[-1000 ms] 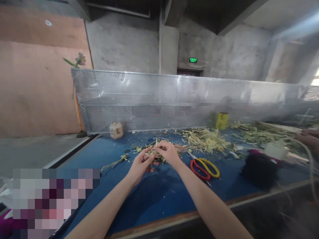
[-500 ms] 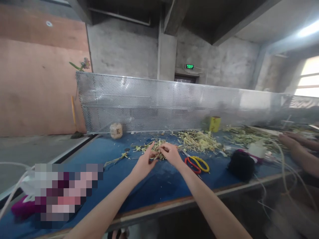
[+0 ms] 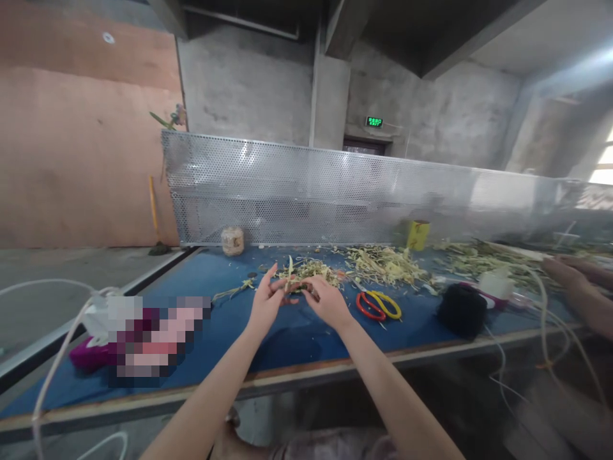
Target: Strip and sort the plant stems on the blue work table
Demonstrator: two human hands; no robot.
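Observation:
My left hand (image 3: 267, 299) is over the blue table, its thumb and fingers pinched on a pale green plant strip (image 3: 290, 267) that sticks up between the fingers. Opposite it, my right hand (image 3: 328, 301) is closed with its fingertips at the same strip; the lower part is hidden by the fingers. Just behind both hands lies a small heap of plant trimmings (image 3: 320, 267). Right of my right hand rest scissors (image 3: 389, 305) with one red and one yellow handle. A thin bunch of dry stems (image 3: 233, 291) lies to the left.
A larger trimmings heap (image 3: 385, 265) and a yellow can (image 3: 418, 235) stand toward the perforated metal screen (image 3: 287, 191). A whitish jar (image 3: 232, 241) is back left. A black yarn-like bundle (image 3: 462, 310) and another person's hands (image 3: 569, 278) are right. A purple tissue box (image 3: 90, 348) sits left.
My hands have come up slightly from the small heap, and the pale strip now stands up between the fingers. The view has shifted, so the tissue box shows more fully.

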